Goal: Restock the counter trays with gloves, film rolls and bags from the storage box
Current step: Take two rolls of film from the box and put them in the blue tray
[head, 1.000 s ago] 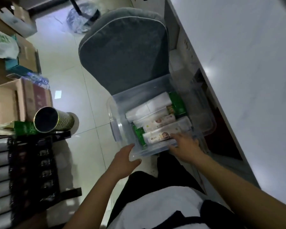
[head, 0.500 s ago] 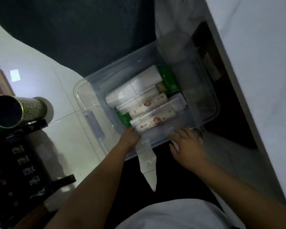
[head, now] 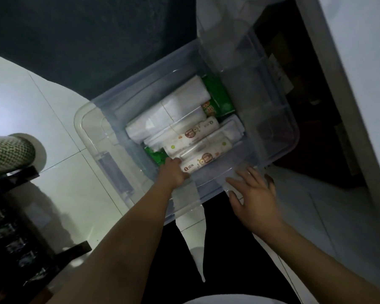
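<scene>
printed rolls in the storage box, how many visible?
2. One printed roll lies nearest the front wall, at the left hand; the other lies just behind it. More may sit hidden beneath the white packs.

Rolls (head: 203, 160) and packets (head: 217, 97) in the storage box (head: 272, 119); counter (head: 360, 62) to its right

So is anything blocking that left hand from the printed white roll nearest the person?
Nothing visible. The left hand is already inside the open clear plastic storage box, fingers at the end of the printed white roll.

Shop: white counter (head: 358, 88), stocked rack (head: 13, 227)
</scene>
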